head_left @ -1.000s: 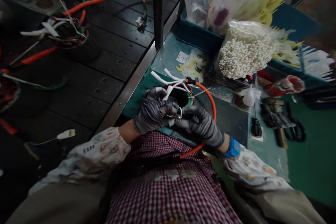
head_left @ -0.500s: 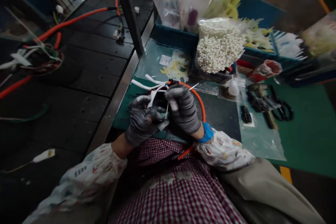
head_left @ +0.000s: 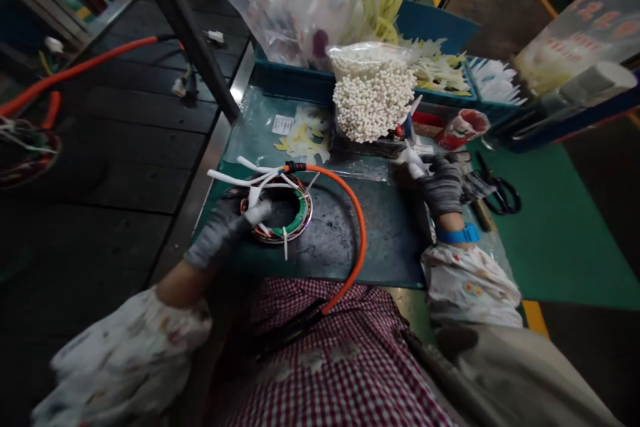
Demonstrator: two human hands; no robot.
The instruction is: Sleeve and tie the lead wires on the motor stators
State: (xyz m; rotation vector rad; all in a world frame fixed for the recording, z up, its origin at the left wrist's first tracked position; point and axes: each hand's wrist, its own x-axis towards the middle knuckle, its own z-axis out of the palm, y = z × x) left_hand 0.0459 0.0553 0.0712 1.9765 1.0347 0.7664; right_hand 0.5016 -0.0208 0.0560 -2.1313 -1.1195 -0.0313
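Wound toroidal coil point(head_left: 276, 210), lying flat on a dark green work mat point(head_left: 330, 260), its copper-and-green windings bound by a white cable tie point(head_left: 285, 243). White leads point(head_left: 240, 173) fan out from the top of the ring and meet an orange sheathed cable point(head_left: 357, 233) at a black collar point(head_left: 295, 167); the cable arcs around the coil's right side towards the person's lap.

The gloved left hand point(head_left: 223, 233), blurred, sits at the coil's near edge. Its fingers appear curled, but what they hold, if anything, cannot be told. The gloved right hand point(head_left: 443, 183), well apart from the coil, has its fingers against a white squeeze bottle point(head_left: 413, 161); whether they are clenched cannot be told.

Good handling would seem to mean keeping the ring flat and the leads uncrossed.

Beyond lie a bag of white-tipped small parts point(head_left: 373, 97), a blue plastic tray point(head_left: 295, 77) and black-handled scissors point(head_left: 503, 195). A small white label point(head_left: 283, 123) and red characters on a clear panel point(head_left: 595, 30) are too small or blurred to read.
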